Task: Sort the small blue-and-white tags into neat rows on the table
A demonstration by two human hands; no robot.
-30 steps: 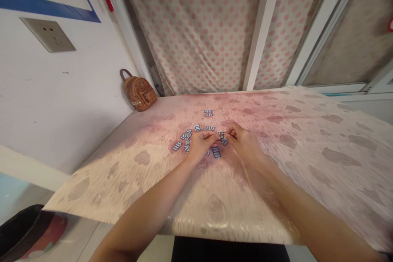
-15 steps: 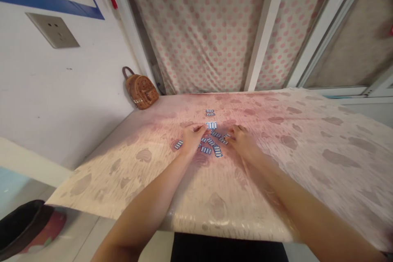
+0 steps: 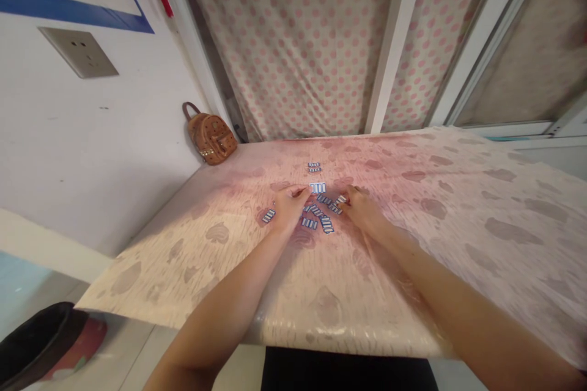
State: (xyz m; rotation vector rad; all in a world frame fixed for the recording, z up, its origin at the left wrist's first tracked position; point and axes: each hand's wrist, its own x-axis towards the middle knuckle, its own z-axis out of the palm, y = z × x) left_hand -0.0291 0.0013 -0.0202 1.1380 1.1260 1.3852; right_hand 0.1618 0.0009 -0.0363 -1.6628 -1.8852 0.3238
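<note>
Several small blue-and-white striped tiles (image 3: pixel 320 217) lie scattered on the table (image 3: pixel 458 220), between my two hands. My left hand (image 3: pixel 288 209) rests palm down at the left of the heap, its fingertips beside a single tile (image 3: pixel 317 187) on the far side. Another lone tile (image 3: pixel 268 215) lies just left of that hand. My right hand (image 3: pixel 362 208) rests at the right of the heap, fingertips touching a tile (image 3: pixel 341 200). Neither hand lifts anything. A pair of tiles (image 3: pixel 314 167) lies apart, farther back.
The table has a pink cloth with a leaf pattern under clear plastic. A small brown backpack (image 3: pixel 211 137) leans at the far left corner against the white wall. A dotted curtain hangs behind. A dark bin (image 3: pixel 32 348) stands on the floor at lower left.
A second ago both hands pinched one tile together over the heap. They have since parted and settled on either side of it, and one tile now lies on the far side.
</note>
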